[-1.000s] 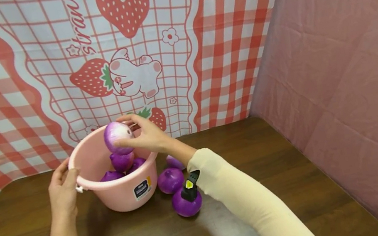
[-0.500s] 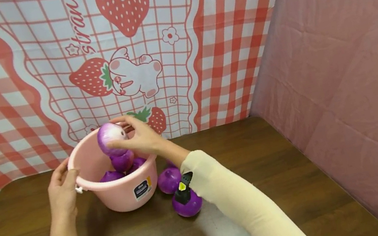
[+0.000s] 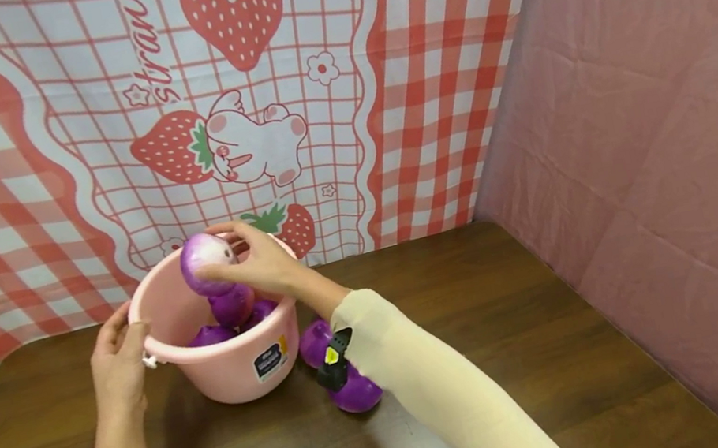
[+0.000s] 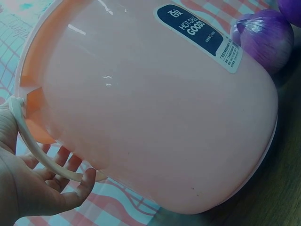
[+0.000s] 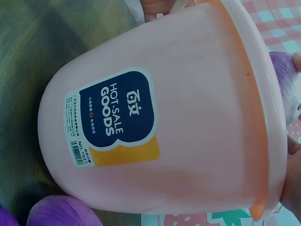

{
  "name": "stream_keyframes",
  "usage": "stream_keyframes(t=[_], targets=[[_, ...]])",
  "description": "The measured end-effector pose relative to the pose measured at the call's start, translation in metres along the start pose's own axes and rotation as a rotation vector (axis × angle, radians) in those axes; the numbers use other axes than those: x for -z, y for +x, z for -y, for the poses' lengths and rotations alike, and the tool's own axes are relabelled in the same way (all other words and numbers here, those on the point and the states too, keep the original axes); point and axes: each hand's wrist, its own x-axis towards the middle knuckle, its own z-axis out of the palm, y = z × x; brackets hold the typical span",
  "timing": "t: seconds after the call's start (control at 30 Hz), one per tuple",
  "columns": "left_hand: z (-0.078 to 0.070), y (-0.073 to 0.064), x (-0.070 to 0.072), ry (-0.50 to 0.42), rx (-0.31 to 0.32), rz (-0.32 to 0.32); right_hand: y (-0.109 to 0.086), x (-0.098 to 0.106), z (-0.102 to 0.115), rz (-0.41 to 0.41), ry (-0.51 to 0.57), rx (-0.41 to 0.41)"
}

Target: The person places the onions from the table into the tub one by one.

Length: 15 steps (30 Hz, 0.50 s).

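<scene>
In the head view my right hand [image 3: 259, 260] grips a purple-and-white onion [image 3: 206, 264] by its side, just over the mouth of a pink bucket [image 3: 234, 374]. Several purple onions [image 3: 232, 307] lie inside the bucket, right below the held one. My left hand [image 3: 116, 371] holds the bucket's left rim, thumb on the outside. The left wrist view shows that hand [image 4: 42, 183] at the rim beside the pale handle [image 4: 42, 155]. Part of the held onion [image 5: 285, 77] peeks past the rim in the right wrist view.
Two purple onions [image 3: 356, 391] stand on the wooden table [image 3: 476, 315] to the right of the bucket, partly behind my right wrist strap. A strawberry-print cloth [image 3: 421, 85] hangs behind the table, and a pink cloth wall [image 3: 665, 122] rises on the right.
My right hand has carried the onion a little left, further over the bucket's mouth. The right forearm has shifted left too, covering more of the onions on the table. The left hand stays put.
</scene>
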Motion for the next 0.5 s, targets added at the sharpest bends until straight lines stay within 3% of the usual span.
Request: stream_keyframes(t=[0.27, 0.5], targets=[[0.0004, -0.0009, 0.0, 0.012, -0.001, 0.005, 0.004, -0.0047, -0.0024, -0.029, 0.036, -0.003], [0.0008, -0.0002, -0.0012, -0.01, -0.009, -0.009, 0.0038, -0.004, -0.0037, 0.012, -0.028, -0.018]])
